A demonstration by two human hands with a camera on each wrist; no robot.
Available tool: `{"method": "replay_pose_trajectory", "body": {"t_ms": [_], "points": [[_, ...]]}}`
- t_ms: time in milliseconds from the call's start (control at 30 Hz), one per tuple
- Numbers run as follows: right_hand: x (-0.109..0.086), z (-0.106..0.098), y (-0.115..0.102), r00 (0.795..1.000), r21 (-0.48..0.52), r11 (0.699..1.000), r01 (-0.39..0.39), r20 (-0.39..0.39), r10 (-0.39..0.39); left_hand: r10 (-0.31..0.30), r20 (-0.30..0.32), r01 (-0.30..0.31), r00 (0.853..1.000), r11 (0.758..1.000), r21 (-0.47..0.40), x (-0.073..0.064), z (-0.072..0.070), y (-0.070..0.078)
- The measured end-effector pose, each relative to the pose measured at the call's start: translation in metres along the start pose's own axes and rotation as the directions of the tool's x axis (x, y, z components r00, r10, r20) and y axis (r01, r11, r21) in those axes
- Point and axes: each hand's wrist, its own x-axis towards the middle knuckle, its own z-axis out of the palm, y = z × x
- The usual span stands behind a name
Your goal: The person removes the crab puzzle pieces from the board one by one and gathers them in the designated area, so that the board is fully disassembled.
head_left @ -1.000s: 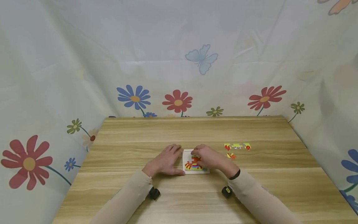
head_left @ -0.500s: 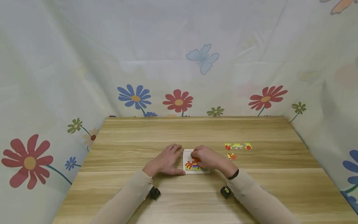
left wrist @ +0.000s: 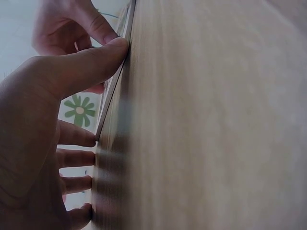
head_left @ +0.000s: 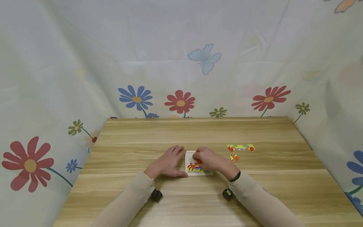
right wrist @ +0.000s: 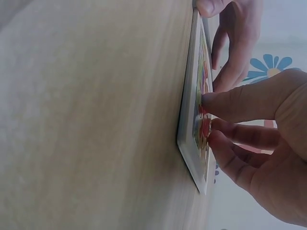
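Note:
A small white jigsaw tray (head_left: 189,156) lies near the middle of the table, its lower part filled with red, purple and yellow-green picture pieces. Along its left side rests my left hand (head_left: 168,162), fingers spread. In the left wrist view the thumb (left wrist: 103,60) presses the tray's near edge and the fingertips touch down beside it. My right hand (head_left: 210,159) reaches over the tray's right half. The right wrist view has its thumb and fingers pinching a red puzzle piece (right wrist: 206,125) low over the assembled part. Much of that piece is hidden by the fingers.
Right of the tray, several loose puzzle pieces (head_left: 240,147) lie in a row, with a yellow and orange piece (head_left: 234,158) in front of them. The wooden table (head_left: 181,132) backs onto a flower-printed curtain (head_left: 158,56), which also hangs at both sides.
The right hand shifts very slightly left over the tray, its fingers still at the red piece. The left hand and loose pieces stay where they were.

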Motion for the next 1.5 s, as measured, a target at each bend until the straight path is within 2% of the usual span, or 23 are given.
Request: {"method": "replay_pose_trajectory", "body": {"t_ms": [267, 533, 867, 1067, 1500], "points": [[0.001, 0.0, 0.002, 0.998, 0.018, 0.999, 0.035, -0.046, -0.035, -0.006, 0.011, 0.006, 1.0, 1.0, 0.005, 0.001, -0.001, -0.002], [0.0, 0.0, 0.005, 0.999, 0.034, 0.999, -0.043, -0.024, 0.043, -0.01, 0.012, 0.01, 1.0, 1.0, 0.017, 0.002, -0.002, -0.003], [-0.002, 0.001, 0.008, 0.997, 0.044, 0.997, -0.069, -0.016, 0.07, -0.002, 0.008, 0.002, 1.0, 1.0, 0.016, 0.001, -0.002, -0.002], [-0.003, 0.002, 0.008, 0.998, 0.039, 0.998, -0.057, -0.022, 0.058, -0.007, 0.007, 0.007, 1.0, 1.0, 0.002, 0.0, -0.001, -0.001], [0.0, 0.002, 0.011, 0.994, 0.052, 0.992, -0.111, 0.023, 0.11, -0.009, 0.015, 0.009, 1.0, 1.0, -0.005, 0.0, 0.0, -0.001]]}}
